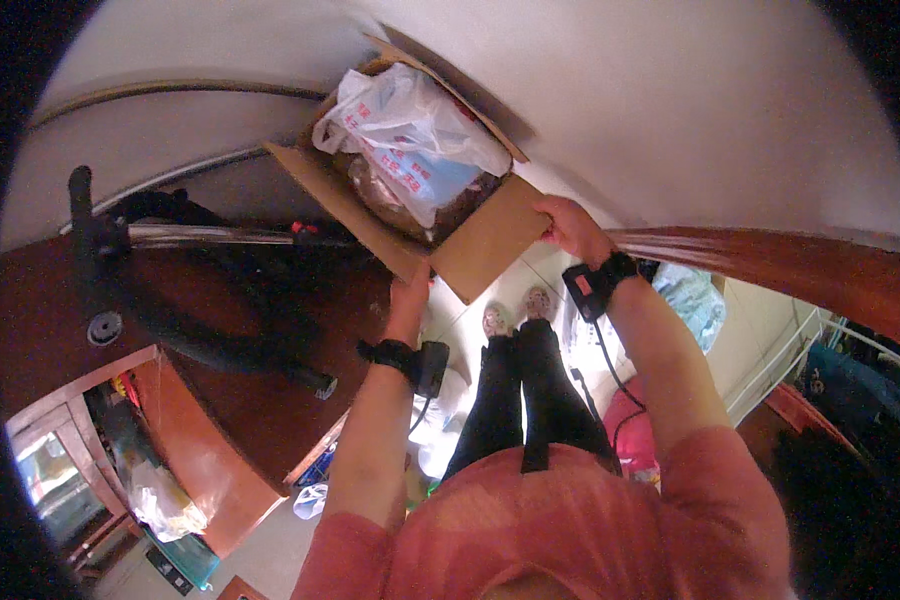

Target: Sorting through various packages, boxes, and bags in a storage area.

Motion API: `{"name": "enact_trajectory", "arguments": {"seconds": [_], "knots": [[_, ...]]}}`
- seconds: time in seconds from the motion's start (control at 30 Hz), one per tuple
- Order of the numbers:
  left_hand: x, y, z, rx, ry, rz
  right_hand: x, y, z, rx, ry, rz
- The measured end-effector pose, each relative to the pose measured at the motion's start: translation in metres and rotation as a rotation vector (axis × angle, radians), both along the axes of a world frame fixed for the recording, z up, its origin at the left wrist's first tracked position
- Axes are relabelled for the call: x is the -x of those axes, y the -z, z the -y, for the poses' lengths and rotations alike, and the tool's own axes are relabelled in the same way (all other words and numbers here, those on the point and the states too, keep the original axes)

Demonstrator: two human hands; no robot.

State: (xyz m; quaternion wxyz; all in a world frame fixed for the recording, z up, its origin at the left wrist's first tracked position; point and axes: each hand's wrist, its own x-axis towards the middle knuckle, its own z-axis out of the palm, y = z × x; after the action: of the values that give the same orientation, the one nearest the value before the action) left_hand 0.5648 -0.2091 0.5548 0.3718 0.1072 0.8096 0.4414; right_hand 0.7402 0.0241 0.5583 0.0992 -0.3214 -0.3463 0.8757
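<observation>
An open cardboard box is held in front of me near the wall, its flaps spread outwards. Inside lies a white translucent plastic bag with red printing, on top of other wrapped contents that are partly hidden. My right hand grips the outer edge of the box's right flap, thumb and fingers on either side. My left hand is at the lower left corner of the box, against the base of the near flaps; its fingers are partly hidden by the cardboard. Both wrists carry black straps with small devices.
To the left, a dark wooden surface holds a long black curved object. An open wooden compartment with plastic bags stands below it. A reddish wooden edge runs along the right wall, above a white metal rack. Bags lie on the floor near my legs.
</observation>
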Motion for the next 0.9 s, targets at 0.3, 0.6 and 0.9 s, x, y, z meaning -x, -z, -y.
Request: {"name": "enact_trajectory", "arguments": {"seconds": [0.3,0.6,0.9], "knots": [[-0.019,-0.033,-0.009,-0.157,-0.027,0.024,-0.022,-0.010,0.027,0.122,0.035,-0.140],[-0.013,-0.038,-0.002,-0.095,0.087,0.006,-0.009,-0.018,0.053,0.012,-0.086,0.138],[-0.021,-0.084,0.001,-0.019,0.082,-0.193,-0.047,-0.015,0.058,-0.169,-0.313,0.439]]}}
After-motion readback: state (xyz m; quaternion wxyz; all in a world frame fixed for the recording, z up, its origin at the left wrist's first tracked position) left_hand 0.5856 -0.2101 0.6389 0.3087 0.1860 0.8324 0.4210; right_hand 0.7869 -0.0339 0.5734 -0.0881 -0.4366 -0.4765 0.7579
